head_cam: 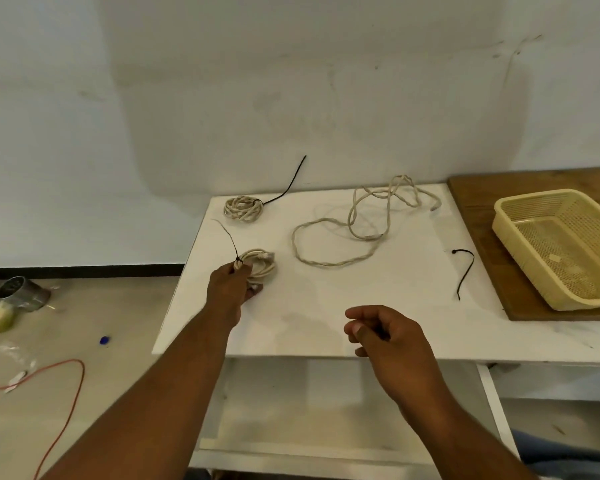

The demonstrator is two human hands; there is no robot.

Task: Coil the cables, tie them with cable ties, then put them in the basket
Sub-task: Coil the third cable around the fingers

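Our left hand [229, 285] reaches out over the left part of the table [326, 306]. Its fingers and thumb are curled round a coil [258, 268], pinching it just where a black tie [238, 259] cinches the loops. The tie's thin tail sticks up and away toward the far left. Our right hand [378, 334] hovers above the near edge with its fingers loosely curled. We see nothing in it, though the thumb and forefinger sit close together.

A far coil [243, 208] lies at the back left of the table, tied as well, its tail pointing up and to the right. A loose cable [361, 230] sprawls uncoiled between the two coils and the right edge. A spare tie [465, 271] lies near that edge.

The basket [527, 268] sits on a wooden board [482, 237] at the far right, well apart from the held coil. Its long axis runs from far left to near right, and it looks empty.

We judge the coil in hand to be tied and ready to be put away. The basket lies to the right, across the whole table from the left hand, and the right hand is the nearer one. The coil must either pass to the right hand or make a long reach over the loose cable.
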